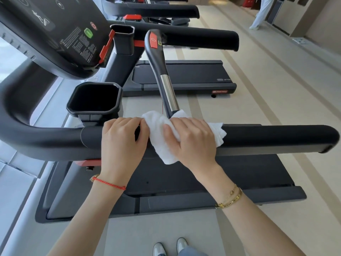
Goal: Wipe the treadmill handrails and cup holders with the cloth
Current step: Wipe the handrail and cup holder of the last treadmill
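Two shoes (170, 246) at bottom centre of the frame, toes toward the treadmill. Both forearms reach up from the lower frame to the near handrail (276, 138), a thick black bar running across the middle of the frame from the left to a rounded end at the right edge. Left hand (122, 140) sits on the handrail left of centre, fingers curled over the top of the bar; its fingertips touch the left edge of the cloth (160, 130); grip: wrapped on the handrail. A red string bracelet (108, 182) circles the left wrist. Right hand (191, 143) lies over the cloth, fingers curled down around it and the bar beneath; grip: holding the cloth against the handrail. Gold bracelets (229, 197) on the right wrist. The white cloth is draped over the handrail at centre frame, bunched between the two hands, one end hanging below the bar, another sticking out to the right of the right hand. A slanted grip bar (167, 85) with a metal section and a red button rises from behind the cloth toward upper centre. The black cup holder (94, 97) is left of centre, just above the handrail, apart from the cloth. Console (55, 34) in upper left. Tread belt (184, 174) below the handrail. More treadmills line up toward the top of the frame.
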Available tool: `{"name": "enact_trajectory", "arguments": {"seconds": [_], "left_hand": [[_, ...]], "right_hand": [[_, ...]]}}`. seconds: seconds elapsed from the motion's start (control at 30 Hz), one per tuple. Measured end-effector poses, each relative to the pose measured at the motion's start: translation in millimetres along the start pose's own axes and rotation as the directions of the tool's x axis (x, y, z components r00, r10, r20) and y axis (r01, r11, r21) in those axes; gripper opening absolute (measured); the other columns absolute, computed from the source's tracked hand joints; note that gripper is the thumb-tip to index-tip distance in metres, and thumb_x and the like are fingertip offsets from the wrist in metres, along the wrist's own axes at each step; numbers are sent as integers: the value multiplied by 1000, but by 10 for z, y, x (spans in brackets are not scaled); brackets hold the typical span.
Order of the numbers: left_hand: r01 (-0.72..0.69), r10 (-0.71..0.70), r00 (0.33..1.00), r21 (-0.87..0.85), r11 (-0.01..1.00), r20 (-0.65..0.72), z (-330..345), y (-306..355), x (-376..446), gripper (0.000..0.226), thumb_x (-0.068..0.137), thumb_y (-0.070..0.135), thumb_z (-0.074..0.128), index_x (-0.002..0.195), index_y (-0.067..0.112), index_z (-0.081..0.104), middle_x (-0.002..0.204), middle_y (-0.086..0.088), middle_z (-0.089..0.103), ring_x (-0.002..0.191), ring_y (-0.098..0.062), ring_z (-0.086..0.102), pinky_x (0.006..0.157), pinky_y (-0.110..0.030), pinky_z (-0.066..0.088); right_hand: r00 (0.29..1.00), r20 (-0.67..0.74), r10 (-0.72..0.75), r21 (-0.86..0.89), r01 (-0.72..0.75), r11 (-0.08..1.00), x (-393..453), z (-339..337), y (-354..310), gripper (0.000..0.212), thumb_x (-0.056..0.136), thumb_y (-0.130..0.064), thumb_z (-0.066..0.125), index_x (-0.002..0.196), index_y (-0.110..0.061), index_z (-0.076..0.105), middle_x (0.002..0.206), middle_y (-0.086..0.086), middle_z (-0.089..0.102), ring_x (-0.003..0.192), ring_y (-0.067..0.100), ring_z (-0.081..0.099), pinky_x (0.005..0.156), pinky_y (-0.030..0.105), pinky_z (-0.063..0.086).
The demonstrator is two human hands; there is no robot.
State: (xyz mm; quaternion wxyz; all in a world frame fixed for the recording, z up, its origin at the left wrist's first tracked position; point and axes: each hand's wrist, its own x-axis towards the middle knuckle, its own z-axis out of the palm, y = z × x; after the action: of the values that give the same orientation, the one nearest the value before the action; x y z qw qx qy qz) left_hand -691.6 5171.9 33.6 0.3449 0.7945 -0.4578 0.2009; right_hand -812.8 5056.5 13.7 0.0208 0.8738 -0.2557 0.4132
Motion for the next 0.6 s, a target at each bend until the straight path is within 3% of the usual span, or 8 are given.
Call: {"name": "enact_trajectory", "arguments": {"seconds": [0.17,0.23,0.43,0.6], "left_hand": [[-2,10,996,-101,995,85,167,291,62,39,98,17,50,62,5,58,57,-3,58,60,-24,52,62,-38,45],[-4,17,994,-123,992,105,249,432,73,38,98,19,50,63,7,58,60,-1,60,63,-21,54,57,-33,42],[-18,42,984,-136,991,176,518,884,114,40,97,21,52,58,11,49,53,2,45,56,-19,43,48,-27,31],[-19,43,976,-114,993,213,759,1299,145,43,98,24,51,57,12,50,51,2,46,49,-19,41,44,-30,36]], "right_hand": [[997,-5,72,-15,-72,997,-21,-144,348,40,95,-36,51,62,-16,58,53,-3,54,52,18,48,59,27,35],[995,21,94,-44,-93,995,-48,-209,532,42,96,-39,49,62,-16,59,53,-3,55,52,19,50,58,29,38],[982,121,148,-125,-132,983,-106,-395,1064,50,97,-47,35,64,-18,60,56,-4,56,57,21,50,63,33,41],[966,211,150,-147,-121,982,-154,-598,1540,50,95,-50,32,64,-20,57,57,-6,54,57,18,48,62,31,37]]}}
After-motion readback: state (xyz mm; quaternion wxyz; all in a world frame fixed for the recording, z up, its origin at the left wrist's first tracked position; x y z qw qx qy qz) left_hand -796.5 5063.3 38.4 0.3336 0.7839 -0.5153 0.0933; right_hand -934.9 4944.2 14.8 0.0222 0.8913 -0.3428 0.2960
